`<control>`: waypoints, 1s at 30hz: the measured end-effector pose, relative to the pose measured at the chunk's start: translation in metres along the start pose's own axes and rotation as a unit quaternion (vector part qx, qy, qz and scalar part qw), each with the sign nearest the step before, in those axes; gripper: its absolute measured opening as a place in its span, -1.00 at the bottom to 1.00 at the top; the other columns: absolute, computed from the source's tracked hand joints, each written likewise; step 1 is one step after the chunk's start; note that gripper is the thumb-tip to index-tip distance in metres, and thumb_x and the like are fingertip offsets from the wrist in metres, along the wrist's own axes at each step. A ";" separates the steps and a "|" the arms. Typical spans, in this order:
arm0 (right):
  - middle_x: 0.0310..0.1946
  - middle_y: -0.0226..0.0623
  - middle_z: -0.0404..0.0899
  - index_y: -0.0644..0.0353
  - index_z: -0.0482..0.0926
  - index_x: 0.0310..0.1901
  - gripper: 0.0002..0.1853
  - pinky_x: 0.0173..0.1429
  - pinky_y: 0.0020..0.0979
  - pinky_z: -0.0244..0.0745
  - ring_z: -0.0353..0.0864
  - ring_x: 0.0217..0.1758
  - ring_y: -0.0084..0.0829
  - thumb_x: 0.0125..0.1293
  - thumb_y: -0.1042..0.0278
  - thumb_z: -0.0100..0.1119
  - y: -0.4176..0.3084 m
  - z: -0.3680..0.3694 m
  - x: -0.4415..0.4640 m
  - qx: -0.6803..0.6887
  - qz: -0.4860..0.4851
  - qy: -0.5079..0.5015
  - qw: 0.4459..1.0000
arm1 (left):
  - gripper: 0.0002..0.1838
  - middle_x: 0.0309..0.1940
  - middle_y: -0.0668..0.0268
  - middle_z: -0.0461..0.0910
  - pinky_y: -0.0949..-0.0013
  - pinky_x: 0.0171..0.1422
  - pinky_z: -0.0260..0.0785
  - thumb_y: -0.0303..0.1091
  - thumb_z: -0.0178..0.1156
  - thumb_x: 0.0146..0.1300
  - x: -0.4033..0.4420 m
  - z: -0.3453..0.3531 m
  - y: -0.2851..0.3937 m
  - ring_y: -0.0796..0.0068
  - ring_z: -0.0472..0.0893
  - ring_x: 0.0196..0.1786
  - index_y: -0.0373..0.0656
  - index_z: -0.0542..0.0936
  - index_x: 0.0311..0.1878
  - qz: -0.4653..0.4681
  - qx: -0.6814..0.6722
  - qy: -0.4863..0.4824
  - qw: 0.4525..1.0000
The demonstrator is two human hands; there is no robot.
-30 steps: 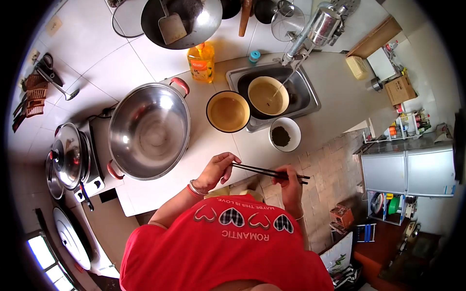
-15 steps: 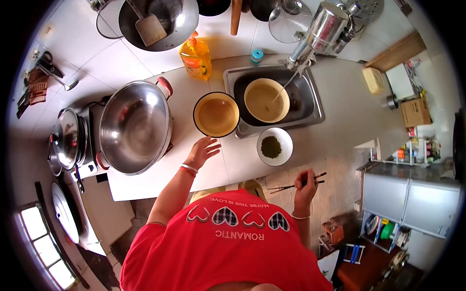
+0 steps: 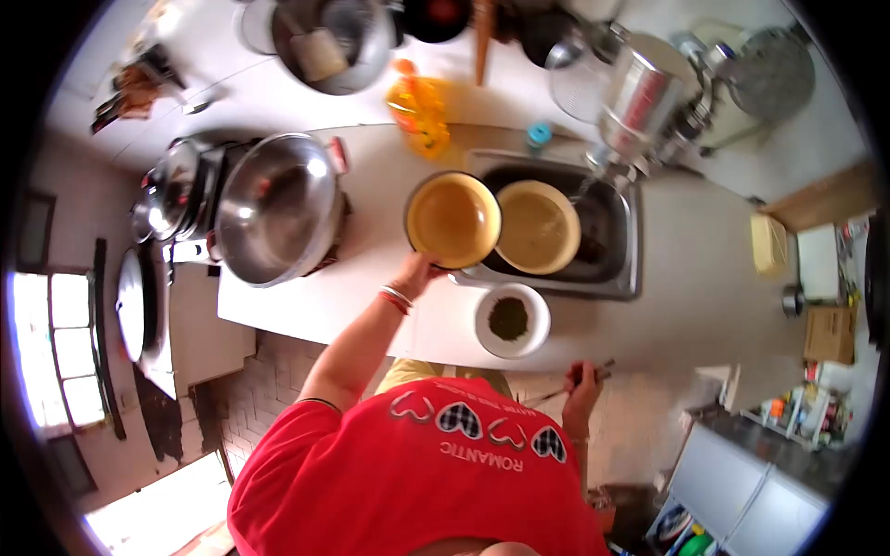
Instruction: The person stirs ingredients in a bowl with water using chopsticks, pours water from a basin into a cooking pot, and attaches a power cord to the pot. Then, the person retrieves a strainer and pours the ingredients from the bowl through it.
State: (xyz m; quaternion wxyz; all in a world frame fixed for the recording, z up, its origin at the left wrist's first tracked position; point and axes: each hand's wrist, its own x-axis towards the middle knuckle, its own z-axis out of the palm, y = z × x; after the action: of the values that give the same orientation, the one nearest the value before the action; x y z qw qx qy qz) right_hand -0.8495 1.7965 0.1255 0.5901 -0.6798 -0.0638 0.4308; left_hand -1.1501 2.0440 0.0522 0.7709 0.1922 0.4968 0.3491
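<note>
My left hand (image 3: 422,274) is closed on the near rim of a yellow bowl (image 3: 452,221) with a dark edge and some liquid inside. That bowl overlaps the sink's left edge and the side of a second, cream-yellow bowl (image 3: 538,228), which sits in the sink holding cloudy liquid. My right hand (image 3: 582,385), low at the counter's front edge, is closed around a pair of dark chopsticks (image 3: 604,370). Between my hands, a white bowl (image 3: 512,321) with small green grains or beans stands on the counter.
The steel sink (image 3: 634,243) has a tap with a metal cylinder (image 3: 642,88) above it. To the left is a large steel pan (image 3: 278,208) with red handles. Behind stand an orange bottle (image 3: 419,113) and a blue-capped jar (image 3: 539,137). A wok (image 3: 357,74) hangs on the wall.
My left hand has gone from open beside the yellow bowl to gripping its rim. The bowl has shifted right, toward the sink. My right hand still holds the chopsticks; the view has turned.
</note>
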 end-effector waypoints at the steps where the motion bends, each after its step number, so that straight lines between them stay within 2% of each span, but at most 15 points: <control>1: -0.69 -0.42 0.43 0.17 0.46 -0.52 -0.65 -0.64 -0.60 0.04 0.22 -0.73 -0.68 0.41 0.17 0.00 -0.009 -0.001 0.003 -0.007 -0.013 -0.014 1.000 | -0.64 -0.10 0.08 0.57 0.18 0.01 0.58 -0.51 0.06 0.19 0.003 0.008 0.002 0.16 0.63 -0.04 -0.33 0.43 0.07 0.021 0.020 -0.014 0.999; 2: -0.69 -0.42 0.43 0.17 0.46 -0.52 -0.64 -0.64 -0.60 0.04 0.22 -0.73 -0.68 0.41 0.17 -0.01 -0.015 0.000 0.008 -0.012 -0.026 -0.031 0.999 | -0.63 -0.20 0.10 0.60 0.20 -0.11 0.63 -0.51 0.07 0.16 0.003 0.021 0.010 0.18 0.67 -0.14 -0.32 0.43 0.08 0.047 0.041 -0.029 0.998; 4: -0.69 -0.42 0.43 0.18 0.46 -0.53 -0.63 -0.63 -0.60 0.04 0.20 -0.73 -0.69 0.42 0.18 -0.02 -0.024 -0.004 0.016 -0.005 -0.042 -0.029 0.999 | -0.60 -0.15 0.12 0.58 0.27 -0.23 0.65 -0.48 0.07 0.18 -0.005 0.057 0.030 0.27 0.67 -0.17 -0.25 0.38 0.12 0.049 0.109 0.008 0.993; 7: -0.68 -0.43 0.43 0.18 0.47 -0.53 -0.63 -0.62 -0.60 0.03 0.19 -0.72 -0.70 0.43 0.19 -0.04 -0.023 -0.016 0.023 0.016 -0.038 -0.019 0.999 | -0.57 -0.11 0.12 0.54 0.30 -0.31 0.64 -0.46 0.06 0.21 0.006 0.089 0.038 0.31 0.67 -0.20 -0.18 0.29 0.16 0.113 0.199 0.023 0.973; 10: -0.68 -0.43 0.43 0.17 0.48 -0.52 -0.63 -0.61 -0.60 0.03 0.18 -0.72 -0.70 0.43 0.19 -0.05 -0.016 -0.025 0.023 0.025 -0.024 0.006 0.999 | -0.57 -0.08 0.13 0.51 0.32 -0.35 0.63 -0.45 0.04 0.23 0.022 0.109 0.039 0.33 0.67 -0.22 -0.18 0.21 0.15 0.113 0.265 0.049 0.956; 14: -0.67 -0.42 0.44 0.16 0.48 -0.50 -0.65 -0.62 -0.59 0.07 0.22 -0.72 -0.67 0.42 0.17 -0.01 -0.005 -0.033 0.018 0.037 -0.011 0.014 0.999 | -0.57 0.09 0.08 0.34 0.21 -0.32 0.67 -0.56 -0.01 0.18 0.047 0.127 0.025 0.13 0.61 -0.06 -0.21 0.19 0.13 0.076 0.263 0.100 0.957; 17: -0.67 -0.43 0.44 0.16 0.47 -0.51 -0.64 -0.60 -0.60 0.03 0.19 -0.71 -0.70 0.44 0.18 -0.05 0.000 -0.035 0.013 0.048 0.005 0.031 0.998 | -0.54 0.18 0.08 0.17 0.15 -0.32 0.69 -0.62 -0.02 0.13 0.082 0.123 0.000 -0.01 0.54 0.02 -0.23 0.16 0.12 0.085 0.299 0.133 0.941; 20: -0.67 -0.43 0.44 0.16 0.47 -0.51 -0.64 -0.60 -0.60 0.03 0.19 -0.71 -0.70 0.43 0.18 -0.05 0.001 -0.038 0.010 0.056 0.005 0.042 0.998 | -0.52 0.19 0.09 0.10 0.14 -0.35 0.70 -0.63 0.00 0.10 0.095 0.132 -0.013 -0.07 0.51 -0.01 -0.24 0.14 0.11 0.111 0.378 0.165 0.904; 21: -0.67 -0.43 0.45 0.16 0.47 -0.52 -0.64 -0.61 -0.60 0.03 0.19 -0.71 -0.70 0.44 0.18 -0.05 0.002 -0.039 0.010 0.057 0.010 0.053 0.997 | -0.55 0.15 0.04 0.14 0.12 -0.30 0.69 -0.63 0.02 0.09 0.093 0.139 -0.016 -0.16 0.51 -0.04 -0.24 0.16 0.06 0.121 0.400 0.185 0.890; 24: -0.67 -0.43 0.46 0.16 0.47 -0.53 -0.62 -0.61 -0.61 0.03 0.18 -0.71 -0.70 0.44 0.18 -0.05 0.004 -0.048 0.009 0.056 0.011 0.072 0.996 | -0.59 0.12 -0.01 0.17 0.05 -0.17 0.64 -0.63 0.04 0.09 0.110 0.149 -0.025 -0.23 0.49 -0.02 -0.23 0.17 0.01 0.152 0.512 0.227 0.814; 25: -0.67 -0.42 0.46 0.16 0.47 -0.53 -0.62 -0.61 -0.61 0.03 0.18 -0.72 -0.71 0.44 0.18 -0.05 0.004 -0.052 0.010 0.052 0.003 0.068 0.996 | -0.60 0.09 -0.05 0.18 0.01 -0.03 0.54 -0.62 0.06 0.10 0.103 0.159 -0.025 -0.25 0.48 0.00 -0.23 0.16 -0.02 0.135 0.513 0.224 0.818; 28: -0.67 -0.42 0.46 0.16 0.48 -0.54 -0.61 -0.61 -0.61 0.03 0.18 -0.72 -0.71 0.44 0.17 -0.05 0.005 -0.059 0.009 0.047 -0.003 0.077 0.996 | -0.60 0.08 -0.06 0.18 0.01 0.01 0.49 -0.62 0.06 0.11 0.115 0.159 -0.043 -0.21 0.48 0.03 -0.24 0.15 -0.02 0.177 0.575 0.263 0.755; 30: -0.67 -0.42 0.47 0.17 0.48 -0.54 -0.61 -0.61 -0.61 0.03 0.18 -0.72 -0.71 0.44 0.17 -0.05 0.004 -0.061 0.009 0.051 -0.004 0.083 0.995 | -0.55 0.07 -0.08 0.19 0.01 0.01 0.47 -0.64 0.11 0.08 0.120 0.161 -0.051 -0.18 0.46 0.08 -0.26 0.15 -0.01 0.138 0.563 0.263 0.771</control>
State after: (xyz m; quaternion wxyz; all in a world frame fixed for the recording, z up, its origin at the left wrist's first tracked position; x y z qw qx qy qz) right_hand -0.8052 1.7547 0.1137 0.6287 -0.6821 0.0051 0.3733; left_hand -0.9563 2.1054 0.0130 0.3070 0.5591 0.7561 0.1464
